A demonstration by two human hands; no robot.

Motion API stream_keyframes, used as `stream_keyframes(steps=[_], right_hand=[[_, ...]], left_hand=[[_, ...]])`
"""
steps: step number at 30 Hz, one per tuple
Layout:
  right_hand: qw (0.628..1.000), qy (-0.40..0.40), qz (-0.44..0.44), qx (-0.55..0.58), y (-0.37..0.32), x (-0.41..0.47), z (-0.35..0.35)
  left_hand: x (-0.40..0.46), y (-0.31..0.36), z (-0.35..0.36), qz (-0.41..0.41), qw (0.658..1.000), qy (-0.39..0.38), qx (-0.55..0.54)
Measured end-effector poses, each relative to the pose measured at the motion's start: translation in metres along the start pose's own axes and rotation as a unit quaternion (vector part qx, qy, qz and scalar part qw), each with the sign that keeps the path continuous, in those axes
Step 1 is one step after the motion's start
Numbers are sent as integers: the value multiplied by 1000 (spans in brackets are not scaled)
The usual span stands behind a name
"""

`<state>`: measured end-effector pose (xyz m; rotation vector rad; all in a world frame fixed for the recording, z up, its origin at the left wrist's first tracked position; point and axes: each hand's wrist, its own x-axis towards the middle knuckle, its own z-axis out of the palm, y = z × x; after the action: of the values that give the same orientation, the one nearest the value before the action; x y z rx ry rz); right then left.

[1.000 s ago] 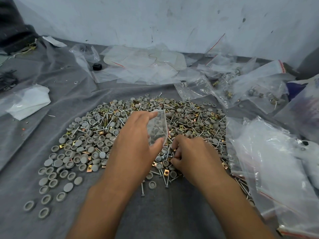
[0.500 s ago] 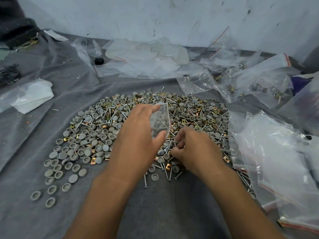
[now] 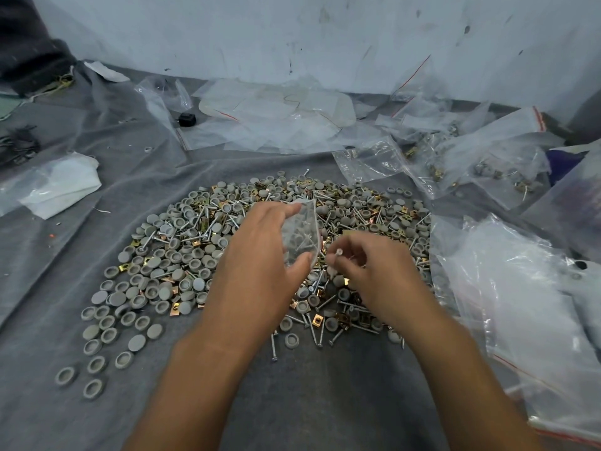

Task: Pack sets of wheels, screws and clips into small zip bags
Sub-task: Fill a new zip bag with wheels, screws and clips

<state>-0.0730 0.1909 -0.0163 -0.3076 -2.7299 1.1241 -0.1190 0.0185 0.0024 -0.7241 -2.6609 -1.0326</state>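
Grey cloth (image 3: 318, 402) carries a spread pile of wheels, screws and clips (image 3: 182, 255); above it the left hand (image 3: 260, 265) pinches a small zip bag (image 3: 300, 234), right hand (image 3: 374, 271) beside it gripping a screw (image 3: 338, 252).

Left hand (image 3: 260, 255) raised, thumb and fingers (image 3: 286, 208) spread in a C-grip. Right hand (image 3: 374, 271) beside it, fingertips pinched together, both forearms extended forward.
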Motion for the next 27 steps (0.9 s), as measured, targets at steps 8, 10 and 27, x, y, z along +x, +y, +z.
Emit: stream_keyframes(steps=[8,10,27], right_hand=[[925,257,-270,74,-37,-7,-1],[939,224,-261,-8,-33,-5,5],[970,-108,-40,-216,0,-3,14]], left_hand=[[0,2,2,9,1000,-3,-12],[0,3,2,14,1000,-2,-15],[1,-2,-2,3,1000,2,2]])
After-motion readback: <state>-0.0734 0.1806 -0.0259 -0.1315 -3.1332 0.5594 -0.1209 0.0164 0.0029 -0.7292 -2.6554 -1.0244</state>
